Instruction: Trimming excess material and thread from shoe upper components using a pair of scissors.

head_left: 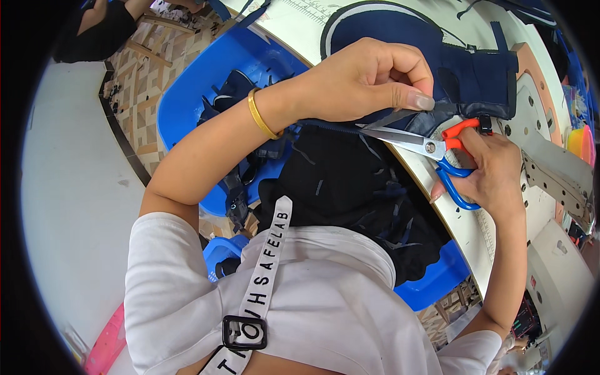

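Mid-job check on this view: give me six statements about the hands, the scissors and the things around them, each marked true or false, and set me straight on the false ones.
1. The right hand holds the scissors. True.
2. The scissors are green-handled. False: orange-red and blue.
3. The left hand pinches a thin dark strip. True.
4. A gold bracelet is on the right wrist. False: it is on the left.
5. The large blue bin left of the table has dark items in it. True.
6. The person's shirt is black. False: it is white.
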Tool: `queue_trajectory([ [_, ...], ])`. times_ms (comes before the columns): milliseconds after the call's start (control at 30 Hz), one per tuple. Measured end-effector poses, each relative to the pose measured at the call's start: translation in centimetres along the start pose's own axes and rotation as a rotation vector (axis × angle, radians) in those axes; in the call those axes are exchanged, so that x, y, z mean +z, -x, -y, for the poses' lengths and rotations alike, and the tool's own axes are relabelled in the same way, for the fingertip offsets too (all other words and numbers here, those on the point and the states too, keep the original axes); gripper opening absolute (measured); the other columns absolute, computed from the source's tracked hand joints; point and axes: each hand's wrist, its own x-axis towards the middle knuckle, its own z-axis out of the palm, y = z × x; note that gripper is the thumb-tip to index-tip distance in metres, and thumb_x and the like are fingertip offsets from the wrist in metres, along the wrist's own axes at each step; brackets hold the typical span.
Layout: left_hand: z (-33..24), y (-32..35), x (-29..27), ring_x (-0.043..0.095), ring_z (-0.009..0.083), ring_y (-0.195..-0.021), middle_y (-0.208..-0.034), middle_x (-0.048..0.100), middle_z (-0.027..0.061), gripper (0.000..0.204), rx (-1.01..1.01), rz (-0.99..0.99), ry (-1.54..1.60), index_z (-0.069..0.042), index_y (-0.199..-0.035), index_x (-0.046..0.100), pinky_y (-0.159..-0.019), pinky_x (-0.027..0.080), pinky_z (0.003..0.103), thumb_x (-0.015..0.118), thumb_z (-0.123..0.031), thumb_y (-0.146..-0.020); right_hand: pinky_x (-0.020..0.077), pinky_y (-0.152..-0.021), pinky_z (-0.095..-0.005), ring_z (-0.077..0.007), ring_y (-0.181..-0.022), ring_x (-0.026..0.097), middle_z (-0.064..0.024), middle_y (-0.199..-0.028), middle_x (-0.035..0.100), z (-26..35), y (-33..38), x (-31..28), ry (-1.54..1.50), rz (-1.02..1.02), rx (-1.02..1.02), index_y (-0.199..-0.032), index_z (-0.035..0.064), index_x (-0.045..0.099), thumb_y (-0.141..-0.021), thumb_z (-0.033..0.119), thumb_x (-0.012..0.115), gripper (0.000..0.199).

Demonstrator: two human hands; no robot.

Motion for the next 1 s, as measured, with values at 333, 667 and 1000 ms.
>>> queue_trajectory([
  [333,-1.0,-0.4,-0.2,0.051,0.0059,-0.069,-0.093,0.057,0.0064,0.017,-0.157,-0.038,0.178,0.000,-0.084,0.057,-0.057,0.041,0.018,0.060,-0.015,-0.092,0.0462,-0.057,-0.0359,-0.0250,-0.054,0.059,-0.0038,-0.057,0.055,2.5,-0.6,-0.1,0.033,0.008,-0.179,-0.076,0.0093,0.055,-0.056,0.052,0.077,0.053],
  [667,-8.6,-4.8,-3.8,0.064,0.0159,-0.091,-0.100,0.068,0.0099,0.034,-0.067,-0.319,-1.030,-0.001,-0.112,0.064,-0.078,0.049,0.027,0.055,-0.029,-0.095,0.0397,-0.045,-0.0311,-0.0208,-0.043,0.052,-0.0009,-0.049,0.047,3.0,4.9,-2.2,-0.039,-0.149,0.039,-0.073,0.0102,0.058,-0.051,0.057,0.081,0.057],
  [1000,-7.3,-6.7,-1.4,0.062,0.0210,-0.088,-0.096,0.067,0.0166,0.047,-0.427,0.260,-0.857,0.010,-0.109,0.060,-0.082,0.047,0.029,0.074,-0.017,-0.074,0.0433,-0.051,-0.0337,-0.0245,-0.051,0.057,-0.0037,-0.056,0.054,1.6,6.5,-4.2,0.238,-0.267,0.491,-0.080,0.0072,0.059,-0.047,0.059,0.083,0.066],
])
